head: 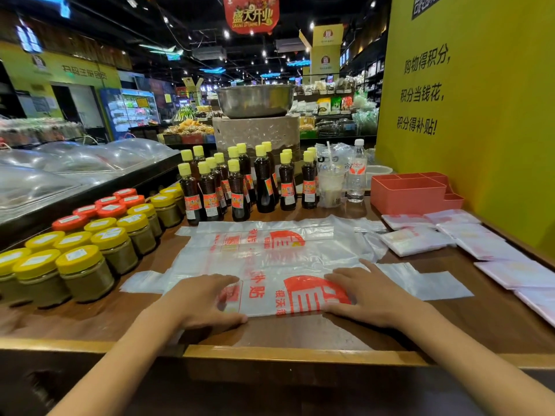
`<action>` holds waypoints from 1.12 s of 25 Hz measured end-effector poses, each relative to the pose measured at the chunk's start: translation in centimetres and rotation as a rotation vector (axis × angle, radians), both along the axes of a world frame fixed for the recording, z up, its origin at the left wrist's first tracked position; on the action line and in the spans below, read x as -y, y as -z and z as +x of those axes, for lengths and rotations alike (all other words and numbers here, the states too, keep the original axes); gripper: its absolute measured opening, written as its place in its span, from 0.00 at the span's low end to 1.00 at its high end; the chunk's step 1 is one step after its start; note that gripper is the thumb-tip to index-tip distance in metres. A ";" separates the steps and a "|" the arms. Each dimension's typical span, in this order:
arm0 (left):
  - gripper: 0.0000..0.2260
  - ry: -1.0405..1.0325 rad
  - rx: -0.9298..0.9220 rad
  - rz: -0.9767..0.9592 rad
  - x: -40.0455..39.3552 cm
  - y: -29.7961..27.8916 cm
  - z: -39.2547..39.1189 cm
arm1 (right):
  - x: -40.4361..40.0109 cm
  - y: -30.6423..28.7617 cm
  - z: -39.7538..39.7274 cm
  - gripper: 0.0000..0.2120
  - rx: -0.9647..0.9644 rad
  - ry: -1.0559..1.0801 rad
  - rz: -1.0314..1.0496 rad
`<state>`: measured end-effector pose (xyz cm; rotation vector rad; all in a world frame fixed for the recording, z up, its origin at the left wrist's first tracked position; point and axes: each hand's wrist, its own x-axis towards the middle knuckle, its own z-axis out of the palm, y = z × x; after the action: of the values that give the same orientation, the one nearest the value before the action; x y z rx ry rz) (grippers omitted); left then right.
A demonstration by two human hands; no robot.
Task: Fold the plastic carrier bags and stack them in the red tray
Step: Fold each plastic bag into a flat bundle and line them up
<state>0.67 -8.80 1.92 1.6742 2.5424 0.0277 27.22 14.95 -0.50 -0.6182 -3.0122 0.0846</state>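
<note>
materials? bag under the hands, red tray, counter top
Carrier bag: thin translucent plastic film, glossy; the wood shows through and it wrinkles. Red tray: looks like moulded rigid plastic, matte coral, uniform colour with thin divider walls. Counter: seems wood or wood-look laminate, brown semi-matte with lighter edge trim; can't tell which.

At nine o'clock, the nearest jar (6, 273) was cut by the edge; at four o'clock, so was a folded bag (540, 304). Bottle labels (192, 204) were too blurred to read.
</note>
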 end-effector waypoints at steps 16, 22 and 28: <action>0.27 0.110 -0.078 0.070 1.9 1.2 2.4 | 6.3 0.0 -1.6 0.34 -0.071 -0.107 0.037; 0.28 0.113 -0.101 0.155 2.1 1.3 3.1 | 6.4 -0.1 -1.8 0.19 -0.087 -0.077 0.050; 0.17 0.124 -0.158 0.180 3.3 0.8 2.4 | 6.1 -1.3 0.3 0.16 -0.147 -0.170 -0.013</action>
<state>3.12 -12.06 1.09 1.9711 2.6108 0.1234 27.57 8.82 0.80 -0.3388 -2.9161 0.1508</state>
